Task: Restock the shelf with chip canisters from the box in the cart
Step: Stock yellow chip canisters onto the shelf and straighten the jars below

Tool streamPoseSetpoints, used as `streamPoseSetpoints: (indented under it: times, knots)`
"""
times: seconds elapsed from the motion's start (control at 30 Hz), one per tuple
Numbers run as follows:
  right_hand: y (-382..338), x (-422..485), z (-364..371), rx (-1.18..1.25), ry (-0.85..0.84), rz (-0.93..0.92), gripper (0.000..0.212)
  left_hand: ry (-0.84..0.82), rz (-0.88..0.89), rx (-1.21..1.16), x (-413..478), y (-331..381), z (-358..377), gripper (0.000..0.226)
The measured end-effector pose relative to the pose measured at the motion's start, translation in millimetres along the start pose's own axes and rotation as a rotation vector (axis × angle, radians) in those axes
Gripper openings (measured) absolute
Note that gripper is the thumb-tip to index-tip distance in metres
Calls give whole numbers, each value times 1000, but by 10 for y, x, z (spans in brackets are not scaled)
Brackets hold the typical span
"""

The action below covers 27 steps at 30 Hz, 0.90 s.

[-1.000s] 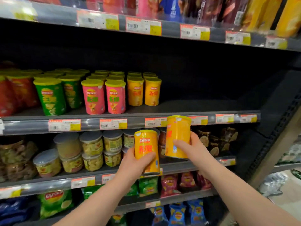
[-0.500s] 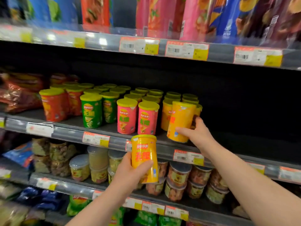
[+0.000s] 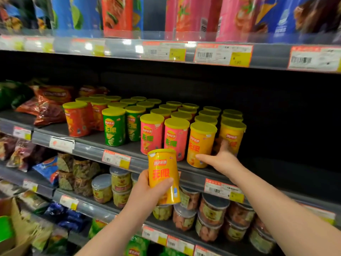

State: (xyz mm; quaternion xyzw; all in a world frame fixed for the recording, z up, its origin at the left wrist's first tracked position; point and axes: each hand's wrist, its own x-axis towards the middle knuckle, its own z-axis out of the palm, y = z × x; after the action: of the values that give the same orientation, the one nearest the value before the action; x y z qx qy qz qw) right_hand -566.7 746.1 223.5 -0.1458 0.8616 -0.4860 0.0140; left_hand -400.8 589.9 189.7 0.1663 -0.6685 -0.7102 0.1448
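Note:
My left hand (image 3: 147,191) grips a yellow chip canister (image 3: 163,174) upright in front of the middle shelf's edge (image 3: 88,149). On that shelf stand rows of yellow-lidded canisters: red (image 3: 77,120), green (image 3: 114,127), pink (image 3: 152,134) and yellow. My right hand (image 3: 222,159) is stretched out with straight fingers at the two front yellow canisters. Its thumb reaches the base of the left one (image 3: 202,143) and its forefinger touches the right one (image 3: 232,136). It holds nothing.
The shelf to the right of the yellow row (image 3: 286,163) is dark and bare. Chip bags (image 3: 49,106) lie at the shelf's left. Tall tubes (image 3: 184,13) fill the shelf above, clear tubs (image 3: 212,215) the one below. A cardboard box corner (image 3: 13,242) shows at lower left.
My right hand set its yellow canister down at the front of the yellow row and let go of it. My left hand stayed in place with its canister. The view moved closer and upward.

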Motion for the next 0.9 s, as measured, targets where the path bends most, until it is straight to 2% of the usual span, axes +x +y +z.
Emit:
streamPoseSetpoints:
  times: [0.1, 0.23, 0.33, 0.53, 0.6, 0.7, 0.77, 0.8, 0.9]
  knots:
    - [12, -9, 25, -67, 12, -7, 88, -14, -1, 1, 16, 22, 58, 46]
    - [28, -19, -32, -80, 7, -23, 76, -25, 12, 13, 39, 18, 89, 42]
    - [46, -25, -63, -69, 11, -22, 73, -38, 19, 8, 45, 6, 107, 30]
    - [28, -180, -126, -74, 85, -95, 72, -94, 64, 21, 55, 33, 213, 33]
    - [31, -239, -172, -67, 125, -128, 64, -109, 101, 31, 62, 61, 288, 28]
    - [13, -356, -264, 8, 156, -174, 37, -144, 150, 51, 88, 94, 438, 29]
    - [-25, -461, -336, 99, 109, -163, 19, -170, 188, 91, 105, 109, 553, 37]
    - [-42, -519, -370, 141, 43, -142, 17, -182, 208, 121, 108, 121, 616, 44]
    - [-91, -700, -427, 223, -179, -81, 39, -191, 287, 225, 92, 167, 806, 50]
